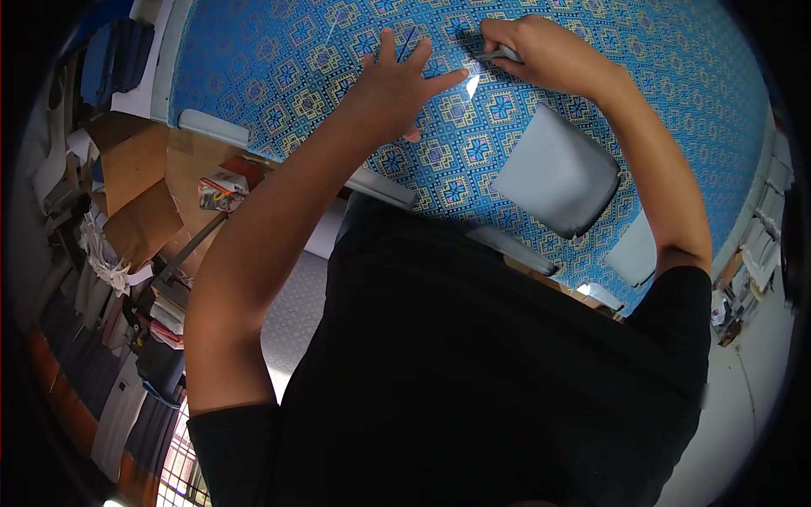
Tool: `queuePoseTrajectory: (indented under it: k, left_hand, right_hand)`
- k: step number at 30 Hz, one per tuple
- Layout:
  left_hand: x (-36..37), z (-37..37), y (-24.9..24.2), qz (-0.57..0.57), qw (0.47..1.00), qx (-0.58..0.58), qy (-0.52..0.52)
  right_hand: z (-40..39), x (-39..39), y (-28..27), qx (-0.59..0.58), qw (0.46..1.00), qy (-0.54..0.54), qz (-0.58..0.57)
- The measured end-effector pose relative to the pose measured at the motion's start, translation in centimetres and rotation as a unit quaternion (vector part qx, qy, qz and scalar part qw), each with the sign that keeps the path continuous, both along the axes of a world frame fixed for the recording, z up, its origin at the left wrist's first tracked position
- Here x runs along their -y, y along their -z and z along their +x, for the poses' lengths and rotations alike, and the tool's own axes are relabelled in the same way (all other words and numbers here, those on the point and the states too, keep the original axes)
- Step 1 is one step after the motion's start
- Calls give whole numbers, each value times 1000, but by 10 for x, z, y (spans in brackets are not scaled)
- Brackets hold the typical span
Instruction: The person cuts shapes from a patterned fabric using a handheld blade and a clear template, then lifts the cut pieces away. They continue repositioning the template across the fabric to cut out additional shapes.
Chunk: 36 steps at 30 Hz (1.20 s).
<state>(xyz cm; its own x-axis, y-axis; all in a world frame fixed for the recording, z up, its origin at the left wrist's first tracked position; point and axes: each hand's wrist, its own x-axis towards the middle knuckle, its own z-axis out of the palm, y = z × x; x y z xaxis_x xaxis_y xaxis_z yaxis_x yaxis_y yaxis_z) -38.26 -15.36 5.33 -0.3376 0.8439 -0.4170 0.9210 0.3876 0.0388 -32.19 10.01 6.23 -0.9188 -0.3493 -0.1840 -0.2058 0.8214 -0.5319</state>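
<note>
Blue patterned fabric (473,152) covers the table in the head view. My left hand (401,84) lies on it with the fingers spread, holding nothing. To its right, my right hand (519,55) is closed around a small grey tool (505,54), whose tip points left toward the fabric. Which kind of tool it is cannot be made out. A small bright patch lies on the fabric between the two hands. Below my right hand rests a grey rounded panel (557,173), with its darker edge toward the lower right.
A second grey piece (634,252) lies near the table's front right. Pale strips run along the near table edge (211,127). An open cardboard box (139,165) and a small printed package (224,188) are at the left. Rolls and folded material fill the far left.
</note>
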Motion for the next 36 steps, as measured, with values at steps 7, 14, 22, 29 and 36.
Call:
queuePoseTrajectory:
  k: [7, 14, 22, 29, 36]
  left_hand:
    - [2, 0, 3, 15, 1000, 1, -5]
    - [2, 0, 4, 18, 999, 25, -11]
    - [2, 0, 4, 20, 1000, 9, -2]
    - [2, 0, 4, 4, 1000, -5, -1]
    - [-1, -1, -6, -2, 1000, 5, 10]
  right_hand:
    - [0, 2, 3, 3, 1000, -10, 22]
    - [2, 2, 15, -34, 999, -36, 10]
    - [13, -12, 28, -60, 994, -37, -88]
    - [17, -18, 59, -128, 984, -48, -115]
    - [40, -14, 62, -164, 971, 23, -170]
